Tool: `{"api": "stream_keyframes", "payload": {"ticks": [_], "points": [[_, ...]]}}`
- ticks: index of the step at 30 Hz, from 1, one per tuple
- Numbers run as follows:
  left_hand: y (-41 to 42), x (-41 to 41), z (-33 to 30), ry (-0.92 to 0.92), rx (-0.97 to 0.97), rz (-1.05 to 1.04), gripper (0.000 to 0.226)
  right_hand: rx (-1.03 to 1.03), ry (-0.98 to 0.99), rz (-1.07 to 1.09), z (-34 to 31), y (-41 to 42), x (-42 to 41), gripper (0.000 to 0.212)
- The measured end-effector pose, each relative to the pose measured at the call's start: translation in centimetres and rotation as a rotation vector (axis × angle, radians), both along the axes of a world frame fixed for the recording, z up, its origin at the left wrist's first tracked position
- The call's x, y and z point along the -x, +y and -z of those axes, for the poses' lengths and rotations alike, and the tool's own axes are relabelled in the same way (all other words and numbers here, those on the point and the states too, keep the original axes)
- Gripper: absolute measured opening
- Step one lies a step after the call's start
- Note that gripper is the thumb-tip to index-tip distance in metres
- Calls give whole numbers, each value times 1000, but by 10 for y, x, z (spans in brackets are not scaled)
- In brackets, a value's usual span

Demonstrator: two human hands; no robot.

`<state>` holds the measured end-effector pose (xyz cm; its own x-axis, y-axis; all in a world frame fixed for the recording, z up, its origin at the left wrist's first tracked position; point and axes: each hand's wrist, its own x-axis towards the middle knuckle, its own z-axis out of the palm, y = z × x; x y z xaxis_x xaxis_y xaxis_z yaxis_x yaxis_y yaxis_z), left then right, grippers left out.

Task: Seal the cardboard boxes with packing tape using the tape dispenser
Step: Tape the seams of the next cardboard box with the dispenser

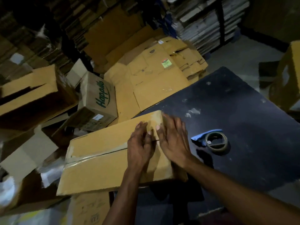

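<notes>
A closed brown cardboard box (103,153) lies on the left edge of the dark table (243,111), hanging partly over it. Clear tape runs along its centre seam. My left hand (140,146) lies flat with straight fingers on the box top, near its right end. My right hand (173,140) presses flat beside it, over the right edge of the box. The tape dispenser (212,141), blue with a tape roll in it, lies on the table to the right of my right hand, untouched.
Flattened cartons (154,75) are piled behind the table. A box printed "Happilo" (99,98) and an open carton (32,95) stand at the left. Another box (90,208) sits under the one I press. Stacked sheets (207,21) fill the back.
</notes>
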<state>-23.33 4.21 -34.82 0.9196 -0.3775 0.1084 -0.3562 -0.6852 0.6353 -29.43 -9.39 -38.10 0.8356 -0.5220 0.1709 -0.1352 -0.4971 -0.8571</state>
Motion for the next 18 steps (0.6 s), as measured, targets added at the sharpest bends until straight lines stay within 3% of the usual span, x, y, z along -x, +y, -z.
{"api": "stream_keyframes", "payload": {"ticks": [6,12,16,18], "points": [[115,-31,-20,5,57,-205,38,448,361,-230,-12,58,7,77],[238,-26,-31,-7,127,-380,36,678,366,-385,-6,12,-75,71],[316,-19,-25,-22,309,-588,32,955,335,-259,-29,-5,-141,56],[333,-15,-20,-60,419,-664,26,987,370,-168,-41,7,-153,51]]}}
